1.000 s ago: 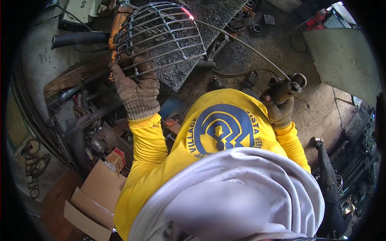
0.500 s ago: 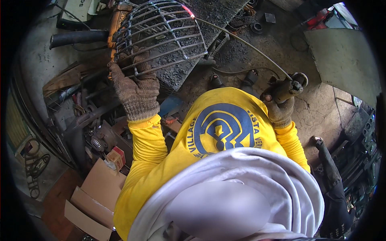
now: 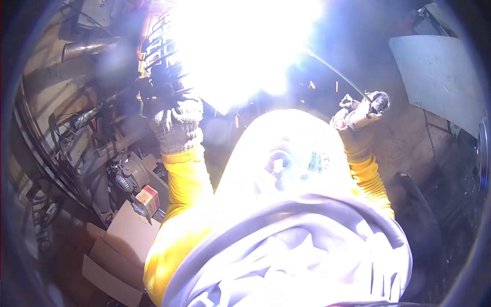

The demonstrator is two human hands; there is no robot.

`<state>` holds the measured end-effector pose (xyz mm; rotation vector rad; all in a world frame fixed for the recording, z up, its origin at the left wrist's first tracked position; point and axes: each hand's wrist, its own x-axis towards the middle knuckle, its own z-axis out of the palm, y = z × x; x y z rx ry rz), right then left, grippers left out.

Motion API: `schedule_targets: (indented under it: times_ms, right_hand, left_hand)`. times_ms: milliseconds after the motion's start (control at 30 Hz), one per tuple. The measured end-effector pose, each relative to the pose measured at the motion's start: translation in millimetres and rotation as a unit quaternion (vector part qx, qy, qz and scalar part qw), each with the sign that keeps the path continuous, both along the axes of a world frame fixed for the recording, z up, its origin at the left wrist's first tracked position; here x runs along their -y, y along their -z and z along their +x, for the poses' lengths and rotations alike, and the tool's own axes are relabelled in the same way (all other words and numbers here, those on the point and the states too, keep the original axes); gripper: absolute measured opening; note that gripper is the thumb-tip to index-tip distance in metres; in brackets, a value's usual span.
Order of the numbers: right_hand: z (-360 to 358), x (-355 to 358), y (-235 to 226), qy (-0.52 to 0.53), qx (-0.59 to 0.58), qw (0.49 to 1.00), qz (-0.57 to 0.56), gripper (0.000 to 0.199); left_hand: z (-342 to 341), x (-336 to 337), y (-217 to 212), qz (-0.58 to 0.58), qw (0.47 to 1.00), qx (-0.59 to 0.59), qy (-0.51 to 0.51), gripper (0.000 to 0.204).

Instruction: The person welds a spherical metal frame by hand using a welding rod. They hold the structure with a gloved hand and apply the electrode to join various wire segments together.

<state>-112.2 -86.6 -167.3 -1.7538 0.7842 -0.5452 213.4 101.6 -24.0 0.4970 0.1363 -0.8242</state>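
Arc glare [image 3: 240, 46]: a white burst fills the upper middle of the view and washes out whatever lies under it; a few sparks [image 3: 312, 84] hang at its lower right edge.
Wire cage [image 3: 161, 56]: only the left part of its curved bars shows, dark against the glare, at the upper left of centre; the rest is lost in the light.
Your left hand [image 3: 174, 120]: in a knitted work glove, raised with the fingers closed on the lower bars of the wire cage, just left of the glare.
Your right hand [image 3: 358, 120]: gloved, closed in a fist around the electrode holder [image 3: 371, 107], out to the right and well apart from your left hand.
Welding rod [image 3: 332, 69]: a thin dark line that runs from the electrode holder up and left into the glare; its tip cannot be seen.
Sleeves [image 3: 186, 179]: yellow, both forearms rising from the lower edge toward the gloves.
Hood cloth [image 3: 286, 250]: pale fabric that fills the lower middle of the view, between your arms.
Left surroundings: a dark pipe [image 3: 87, 48] at upper left, tangled metal parts below it, a small red box [image 3: 148, 197] near your left elbow and flattened cardboard [image 3: 117, 245] lower down.
Right surroundings: a pale flat sheet [image 3: 440, 77] lies on the ground at upper right, well apart from your right hand.
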Motion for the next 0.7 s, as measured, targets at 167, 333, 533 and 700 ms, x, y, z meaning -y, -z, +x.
schedule_targets:
  times_ms: [167,333,533,700]
  right_hand:
    - [-5.2,-2.5,4.1,0.106,0.253,0.881,0.386,0.037]
    - [4.4,-0.2,-24.9,0.014,0.145,0.986,0.076,0.045]
    - [3.6,-2.2,-21.2,0.015,0.136,0.989,0.054,0.042]
    - [6.4,-0.4,-28.7,0.000,0.113,0.992,0.063,0.041]
  left_hand:
    - [-6.7,17.7,-5.4,0.172,0.973,0.068,-0.138,0.031]
    - [12.1,-1.0,4.1,-0.040,0.976,0.105,0.189,0.028]
    - [3.7,-4.8,2.6,0.069,0.994,0.074,0.047,0.033]
    - [-3.0,8.2,4.5,0.185,0.963,0.055,-0.190,0.040]
